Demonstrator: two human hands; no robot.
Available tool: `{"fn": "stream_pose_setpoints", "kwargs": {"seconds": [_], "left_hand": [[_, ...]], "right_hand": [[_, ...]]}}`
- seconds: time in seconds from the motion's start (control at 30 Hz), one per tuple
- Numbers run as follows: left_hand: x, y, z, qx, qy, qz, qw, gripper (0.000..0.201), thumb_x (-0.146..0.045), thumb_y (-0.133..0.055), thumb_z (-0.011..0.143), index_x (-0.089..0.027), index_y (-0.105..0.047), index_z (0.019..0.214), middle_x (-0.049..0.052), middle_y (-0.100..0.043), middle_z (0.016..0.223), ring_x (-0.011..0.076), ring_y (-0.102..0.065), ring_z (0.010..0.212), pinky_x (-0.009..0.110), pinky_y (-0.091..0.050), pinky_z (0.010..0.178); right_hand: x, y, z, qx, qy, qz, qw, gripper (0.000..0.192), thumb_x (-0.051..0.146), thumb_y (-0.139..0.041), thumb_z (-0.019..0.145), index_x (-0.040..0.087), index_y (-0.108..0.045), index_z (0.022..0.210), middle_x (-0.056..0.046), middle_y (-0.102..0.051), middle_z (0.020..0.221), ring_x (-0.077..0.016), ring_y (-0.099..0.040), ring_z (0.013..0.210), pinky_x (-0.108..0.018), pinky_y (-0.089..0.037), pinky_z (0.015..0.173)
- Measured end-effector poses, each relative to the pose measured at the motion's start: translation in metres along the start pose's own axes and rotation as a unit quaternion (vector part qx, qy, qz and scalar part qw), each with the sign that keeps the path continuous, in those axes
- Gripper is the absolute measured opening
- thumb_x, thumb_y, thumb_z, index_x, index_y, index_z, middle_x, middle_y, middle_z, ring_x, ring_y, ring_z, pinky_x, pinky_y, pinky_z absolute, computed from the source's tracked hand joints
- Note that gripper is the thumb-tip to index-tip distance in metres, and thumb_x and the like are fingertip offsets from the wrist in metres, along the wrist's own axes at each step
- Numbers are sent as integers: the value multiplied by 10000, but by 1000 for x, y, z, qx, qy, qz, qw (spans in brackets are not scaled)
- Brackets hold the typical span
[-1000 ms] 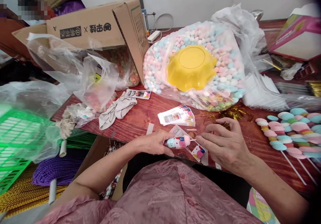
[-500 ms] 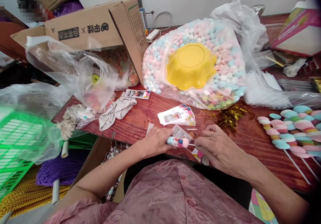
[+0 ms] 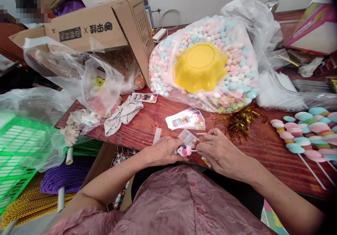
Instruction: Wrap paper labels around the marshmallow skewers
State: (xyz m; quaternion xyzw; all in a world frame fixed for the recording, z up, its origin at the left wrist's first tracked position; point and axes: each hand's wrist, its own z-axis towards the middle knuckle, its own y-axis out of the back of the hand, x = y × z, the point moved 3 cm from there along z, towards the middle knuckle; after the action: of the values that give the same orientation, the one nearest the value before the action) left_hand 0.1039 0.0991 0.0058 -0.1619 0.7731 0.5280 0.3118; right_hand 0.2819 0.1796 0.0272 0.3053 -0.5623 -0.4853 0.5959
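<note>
My left hand (image 3: 163, 151) grips a pastel marshmallow skewer (image 3: 184, 151) at the near edge of the red wooden table (image 3: 147, 122). My right hand (image 3: 220, 153) is closed against the skewer's pink end and pinches its thin white stick, over a clear printed wrapper (image 3: 187, 138) lying under both hands. A stack of printed label cards (image 3: 186, 119) lies just beyond the hands.
A big clear bag of pastel marshmallows (image 3: 237, 70) carries an upturned yellow bowl (image 3: 200, 66). Finished skewers (image 3: 308, 133) lie at the right, gold tinsel (image 3: 240, 121) beside them. A cardboard box (image 3: 105, 28), plastic bags, a grey cloth (image 3: 123, 114) and a green crate (image 3: 18, 150) stand left.
My right hand has slid left along the stick, closing up against my left hand. Most of the skewer is now covered by the two hands.
</note>
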Motion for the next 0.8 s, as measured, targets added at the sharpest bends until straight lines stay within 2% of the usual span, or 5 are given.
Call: {"fn": "stream_pose_setpoints", "kwargs": {"seconds": [0.1,0.23,0.43,0.6,0.8], "left_hand": [[5,1,-4,0,-6,-42,999,334,-472,-653,870,-168,-645,1009,37,-687,984,178,-639,865,244,-436,737],[6,2,-6,11,-6,-95,995,375,-515,-686,828,-149,-625,881,18,-631,898,154,-573,802,233,-402,694],[2,-5,1,87,-20,-196,976,421,-547,-702,791,-150,-560,791,-37,-494,738,109,-433,685,206,-343,610],[8,-8,3,153,-41,-193,968,521,-586,-755,706,-168,-446,674,-64,-408,623,85,-346,591,208,-286,539],[5,0,5,181,-57,-201,961,538,-557,-783,681,-174,-407,652,-67,-385,616,79,-342,578,208,-280,526]], "right_hand": [[-5,0,-2,-1,0,3,1000,237,88,-419,911,184,-604,797,-31,-609,763,-162,-481,711,-344,-235,748],[-6,1,-4,-13,2,3,1000,234,85,-418,902,181,-612,812,-28,-595,749,-157,-460,684,-343,-233,735],[-3,1,0,-50,34,-38,997,190,61,-429,833,168,-580,789,-35,-583,717,-167,-442,689,-371,-258,766],[-9,15,5,-80,75,-59,992,199,56,-473,719,191,-587,812,0,-588,660,-183,-428,724,-397,-247,806],[-10,24,9,-70,90,-52,992,197,77,-468,796,206,-607,849,10,-642,729,-184,-440,761,-397,-236,809]]}}
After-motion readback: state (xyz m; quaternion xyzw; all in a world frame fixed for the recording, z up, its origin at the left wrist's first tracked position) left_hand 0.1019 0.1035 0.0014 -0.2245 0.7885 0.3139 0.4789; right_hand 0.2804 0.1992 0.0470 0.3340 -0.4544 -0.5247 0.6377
